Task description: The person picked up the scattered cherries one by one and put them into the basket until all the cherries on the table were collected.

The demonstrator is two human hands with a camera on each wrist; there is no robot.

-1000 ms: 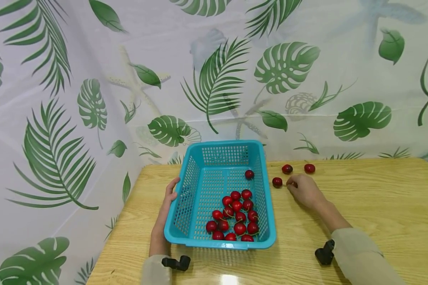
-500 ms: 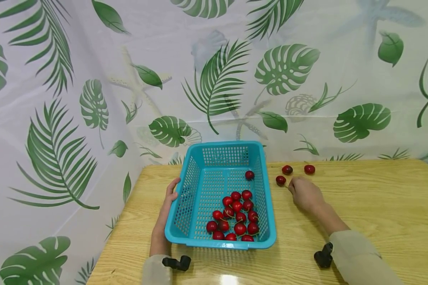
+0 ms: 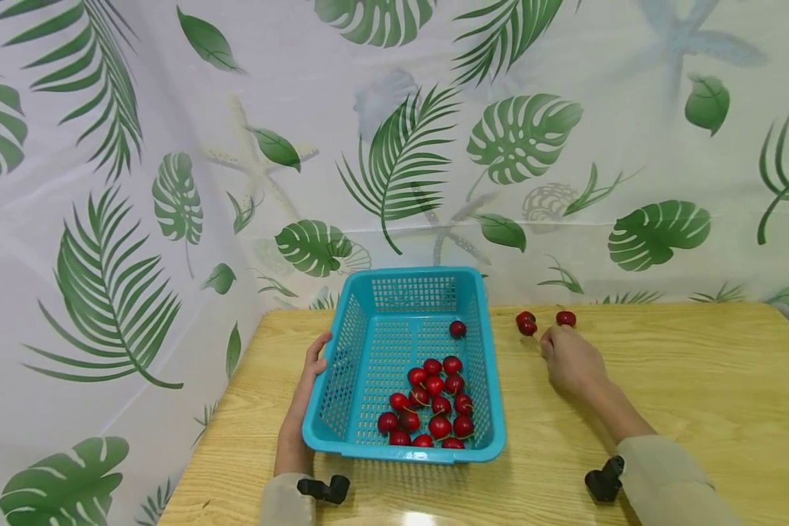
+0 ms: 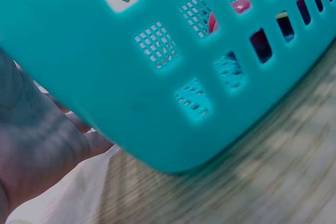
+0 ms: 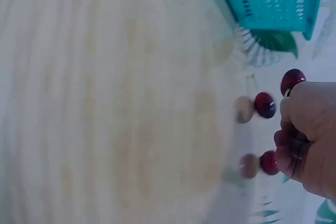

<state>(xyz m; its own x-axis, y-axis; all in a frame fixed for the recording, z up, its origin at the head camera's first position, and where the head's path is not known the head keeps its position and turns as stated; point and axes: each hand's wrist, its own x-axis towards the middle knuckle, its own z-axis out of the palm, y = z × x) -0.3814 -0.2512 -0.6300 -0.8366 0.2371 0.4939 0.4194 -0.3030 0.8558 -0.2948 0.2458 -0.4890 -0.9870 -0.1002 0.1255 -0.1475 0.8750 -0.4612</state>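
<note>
A blue perforated plastic basket (image 3: pixel 408 454) stands on the table with many red cherries (image 3: pixel 439 427) gathered in its near right part. A single cherry (image 3: pixel 457 329) lies by its right wall, farther back. My left hand (image 3: pixel 303 391) rests along the basket's left side, fingertips at the rim; its palm shows outside the wall in the left wrist view. My right hand (image 3: pixel 574 361) pinches a cherry by its stem; that cherry (image 5: pixel 292 81) hangs beyond the fingertips in the right wrist view. Two other cherries are close by, one (image 5: pixel 265 105) nearer the basket and one (image 5: pixel 269 162) beside the curled fingers.
The wooden table (image 3: pixel 690 394) extends right of the basket. Behind it hangs a white leaf-print cloth (image 3: pixel 427 146), which also covers the left side. Black wrist cameras (image 3: pixel 603 480) sit at both cuffs.
My right hand has drawn the pinched cherry up and slightly right, so it now overlaps another cherry in the head view. The left hand and the basket have held their place.
</note>
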